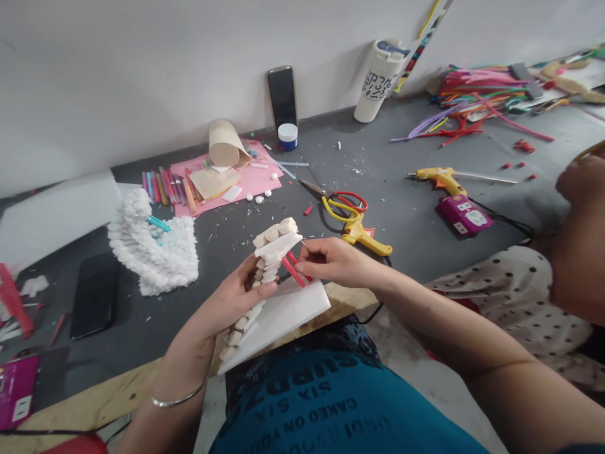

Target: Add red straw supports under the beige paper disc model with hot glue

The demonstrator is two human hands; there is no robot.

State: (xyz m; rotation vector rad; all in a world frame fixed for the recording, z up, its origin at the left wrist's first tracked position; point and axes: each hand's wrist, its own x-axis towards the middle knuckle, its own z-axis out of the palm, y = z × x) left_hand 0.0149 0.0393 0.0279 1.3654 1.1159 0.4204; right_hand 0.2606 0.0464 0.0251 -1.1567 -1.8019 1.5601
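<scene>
My left hand (231, 302) grips a white foam craft piece (278, 315) from below, with a row of small beige blocks (271, 232) stuck along its edges. My right hand (333, 261) is pinched at the upper end of that piece, its fingertips on thin red sticks (293, 271). The sticks slant out between the white layers. Part of the beige row is hidden behind my left fingers.
A fluffy white model (154, 249) stands to the left. Nearby lie scissors (345, 205), a yellow glue gun (442, 180), pink paper (227, 180) and coloured pipe cleaners (486, 101) on a grey surface. A person in a polka-dot top (510, 309) sits at the right.
</scene>
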